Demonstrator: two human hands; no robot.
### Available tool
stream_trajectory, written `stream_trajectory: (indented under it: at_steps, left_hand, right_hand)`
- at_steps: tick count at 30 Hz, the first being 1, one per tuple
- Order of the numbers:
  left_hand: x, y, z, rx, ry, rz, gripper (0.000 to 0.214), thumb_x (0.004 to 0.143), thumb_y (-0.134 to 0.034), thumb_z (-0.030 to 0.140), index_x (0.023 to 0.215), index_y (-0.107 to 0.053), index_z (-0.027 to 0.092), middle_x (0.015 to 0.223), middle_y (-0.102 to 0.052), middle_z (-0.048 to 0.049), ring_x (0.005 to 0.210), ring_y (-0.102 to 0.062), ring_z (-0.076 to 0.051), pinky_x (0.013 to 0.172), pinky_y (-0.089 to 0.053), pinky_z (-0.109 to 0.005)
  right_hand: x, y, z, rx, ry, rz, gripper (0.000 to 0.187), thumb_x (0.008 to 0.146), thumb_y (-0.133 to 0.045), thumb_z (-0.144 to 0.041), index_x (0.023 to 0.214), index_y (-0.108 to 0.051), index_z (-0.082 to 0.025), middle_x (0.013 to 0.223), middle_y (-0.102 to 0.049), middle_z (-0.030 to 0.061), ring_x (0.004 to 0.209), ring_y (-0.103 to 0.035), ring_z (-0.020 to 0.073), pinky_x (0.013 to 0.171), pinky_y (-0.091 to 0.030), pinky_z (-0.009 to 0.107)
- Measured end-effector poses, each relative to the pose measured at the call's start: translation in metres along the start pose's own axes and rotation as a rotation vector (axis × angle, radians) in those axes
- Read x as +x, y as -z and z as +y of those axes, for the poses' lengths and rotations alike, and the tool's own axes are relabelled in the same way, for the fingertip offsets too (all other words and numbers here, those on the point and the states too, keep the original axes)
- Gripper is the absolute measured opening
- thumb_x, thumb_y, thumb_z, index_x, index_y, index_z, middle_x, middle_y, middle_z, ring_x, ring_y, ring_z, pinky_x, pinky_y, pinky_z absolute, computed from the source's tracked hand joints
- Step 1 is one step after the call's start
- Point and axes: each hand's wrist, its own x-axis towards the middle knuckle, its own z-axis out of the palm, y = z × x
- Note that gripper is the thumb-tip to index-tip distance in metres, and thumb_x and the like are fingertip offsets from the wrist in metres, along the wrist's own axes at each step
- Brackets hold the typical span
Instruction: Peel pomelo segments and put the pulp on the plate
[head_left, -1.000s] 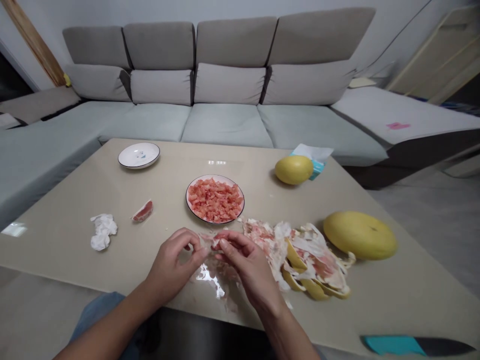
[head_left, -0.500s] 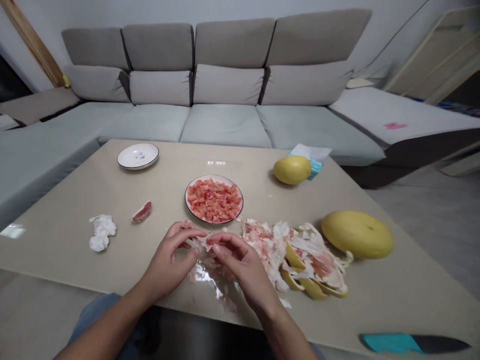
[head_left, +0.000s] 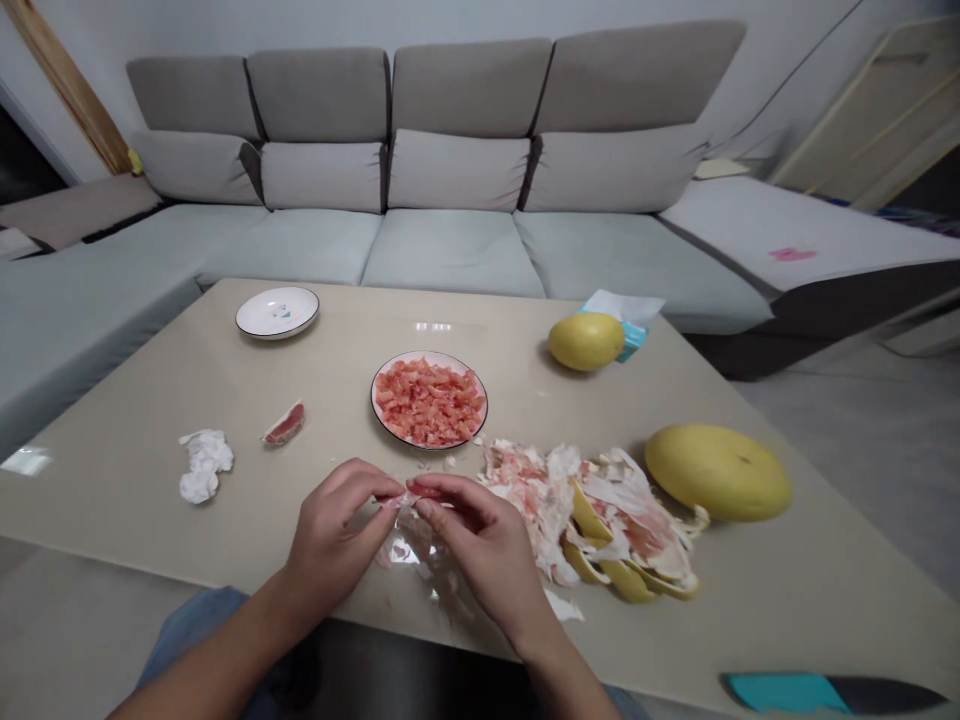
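One small fruit piece (head_left: 406, 498) looks reddish, partly pale and filmy.

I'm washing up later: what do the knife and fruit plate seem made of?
Knife: handle likely matte plastic, from its even teal; blade dark, metal or ceramic unclear.
Plate: likely glazed ceramic, from its smooth white surface and dark rim; melamine possible.

The hands (head_left: 491, 555) partly hide a fruit piece (head_left: 406, 498); the far pomelo (head_left: 585, 341) partly hides a blue packet (head_left: 634, 340).
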Motion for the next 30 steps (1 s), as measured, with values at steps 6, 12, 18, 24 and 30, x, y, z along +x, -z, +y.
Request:
stream_trajectory:
  at_steps: [6,12,18,24,30]
  left_hand:
    - [-0.004,-0.003,0.008,-0.025,-0.020,-0.029,0.012,0.084,-0.061,0.010,0.088,-0.068,0.019,0.083,-0.070,-0.0054,0.080,-0.065,-0.017,0.075,-0.051,-0.028]
    - [-0.003,-0.007,0.010,-0.251,0.243,-0.052,0.006,0.081,-0.066,0.018,0.081,-0.072,0.019,0.081,-0.072,-0.0054,0.076,-0.065,-0.017,0.071,-0.051,-0.028]
    - [0.000,-0.006,0.007,-0.799,0.757,-0.130,0.018,0.071,-0.078,0.030,0.079,-0.070,0.016,0.071,-0.069,-0.0010,0.065,-0.061,-0.012,0.061,-0.048,-0.022]
    - [0.002,-0.006,0.002,-1.176,0.921,-0.186,0.016,0.074,-0.078,0.023,0.079,-0.067,0.013,0.065,-0.060,0.0014,0.058,-0.053,-0.005,0.058,-0.044,-0.016]
    - [0.005,-0.004,0.000,-1.312,0.912,-0.201,0.009,0.080,-0.073,0.018,0.084,-0.068,0.011,0.072,-0.060,-0.0017,0.062,-0.054,-0.006,0.062,-0.047,-0.018]
  right_hand:
    - [-0.001,-0.003,0.002,-0.031,0.029,0.091,0.013,0.078,-0.071,-0.025,0.089,-0.076,-0.023,0.091,-0.077,0.0046,0.084,-0.072,0.0210,0.077,-0.060,0.032]
    - [-0.003,-0.005,0.006,-0.036,0.053,0.150,0.014,0.078,-0.070,-0.023,0.090,-0.076,-0.023,0.093,-0.078,0.0049,0.085,-0.073,0.0224,0.077,-0.060,0.034]
    - [-0.007,-0.008,0.009,-0.195,0.266,0.215,0.018,0.083,-0.065,-0.018,0.094,-0.076,-0.027,0.093,-0.077,0.0030,0.085,-0.072,0.0207,0.078,-0.058,0.032]
    - [-0.003,-0.005,0.006,-0.113,0.167,0.157,0.015,0.081,-0.068,-0.021,0.093,-0.075,-0.025,0.093,-0.077,0.0039,0.087,-0.072,0.0212,0.079,-0.059,0.033]
    - [0.000,0.001,0.001,0.182,-0.077,-0.101,0.039,0.075,-0.076,-0.028,0.113,-0.067,-0.027,0.113,-0.072,0.0058,0.094,-0.071,0.0219,0.085,-0.058,0.036]
